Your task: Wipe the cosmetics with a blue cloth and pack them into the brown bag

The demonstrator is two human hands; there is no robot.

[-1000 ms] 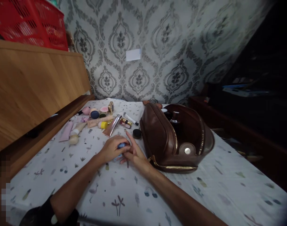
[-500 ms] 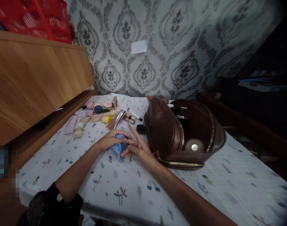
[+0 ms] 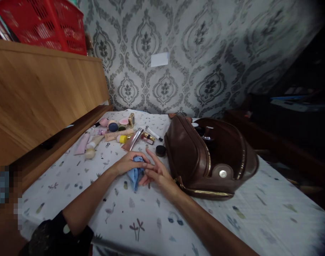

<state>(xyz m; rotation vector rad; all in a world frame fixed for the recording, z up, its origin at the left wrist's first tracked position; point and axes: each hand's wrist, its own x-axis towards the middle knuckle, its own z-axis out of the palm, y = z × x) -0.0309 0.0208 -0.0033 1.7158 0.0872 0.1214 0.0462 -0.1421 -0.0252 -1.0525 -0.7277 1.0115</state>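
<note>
My left hand is closed round a crumpled light-blue cloth, low over the table. My right hand meets it from the other side, its index finger stretched up and its other fingers spread against the cloth and the left fingertips. Anything inside the cloth is hidden. Just beyond my hands lie a rose-gold tube with a silver cap and a round black jar. An unzipped brown leather bag sits right of my right hand, with a dark bottle with a shiny cap showing inside.
Several cosmetics, among them a pink tube, a yellow-capped bottle and a white tube, lie at the back left of the patterned tablecloth. A wooden panel borders the left side, with a red basket above.
My hands stay together at the cloth, and more of its lower end hangs out below my fingers. The whole view has shifted slightly, so everything sits a little lower in the picture.
</note>
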